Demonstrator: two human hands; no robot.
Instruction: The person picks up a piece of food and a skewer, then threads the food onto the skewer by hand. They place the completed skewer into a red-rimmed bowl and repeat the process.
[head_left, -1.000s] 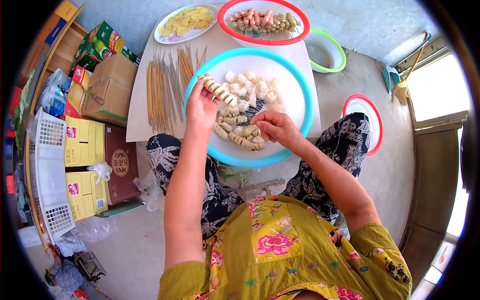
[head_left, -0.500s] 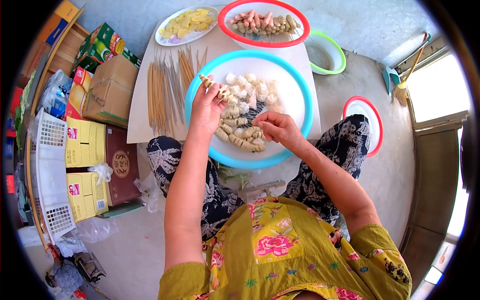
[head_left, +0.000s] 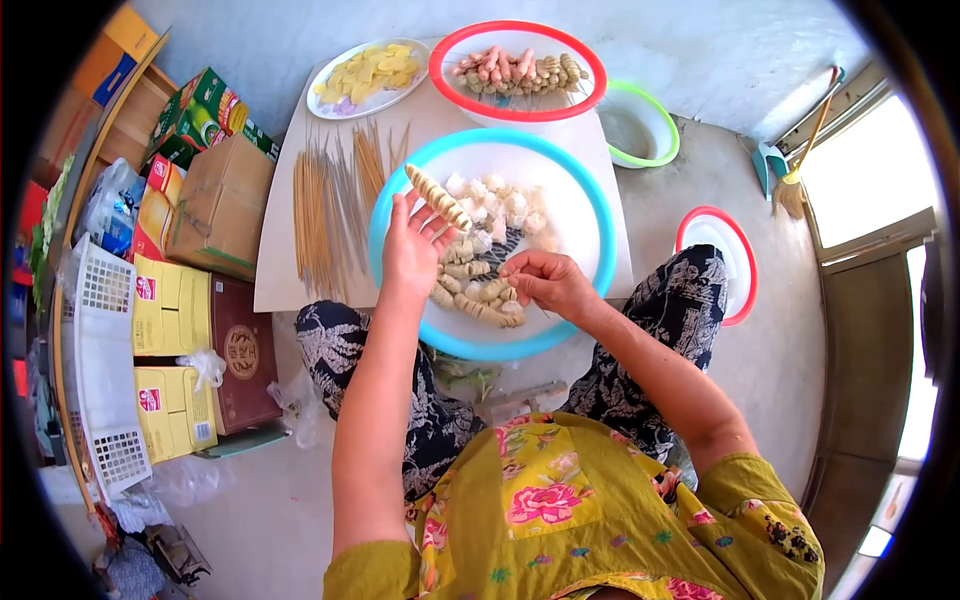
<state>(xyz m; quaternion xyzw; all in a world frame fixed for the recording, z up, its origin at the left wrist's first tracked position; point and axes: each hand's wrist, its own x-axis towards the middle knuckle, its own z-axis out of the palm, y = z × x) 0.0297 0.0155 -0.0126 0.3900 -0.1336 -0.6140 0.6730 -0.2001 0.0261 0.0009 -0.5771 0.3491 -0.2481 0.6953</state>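
My left hand (head_left: 415,250) holds a pale, spiral-grooved roll (head_left: 438,197) across its fingers, tilted, over the left side of a blue-rimmed basin (head_left: 603,235). My right hand (head_left: 548,284) is over the basin's near half, thumb and fingers pinched together. Whatever lies between those fingertips is too small to make out. Just left of that hand, several similar grooved rolls (head_left: 490,308) lie in a heap. Behind them sit crumpled whitish, translucent lumps (head_left: 497,208), with a dark patterned patch (head_left: 497,255) showing between.
Bamboo sticks (head_left: 315,225) and greyish sticks (head_left: 343,215) lie on the table (head_left: 275,270) to the left. Farther back stand a plate of yellow slices (head_left: 365,72) and a red-rimmed basin (head_left: 601,80) holding pink and tan skewered pieces. Cardboard boxes (head_left: 222,205) are stacked at left.
The grooved roll in my left hand now lies across opened fingers, where it was gripped between fingertips. My right hand has shifted slightly left and down, closer to the heap. The view has tilted slightly.
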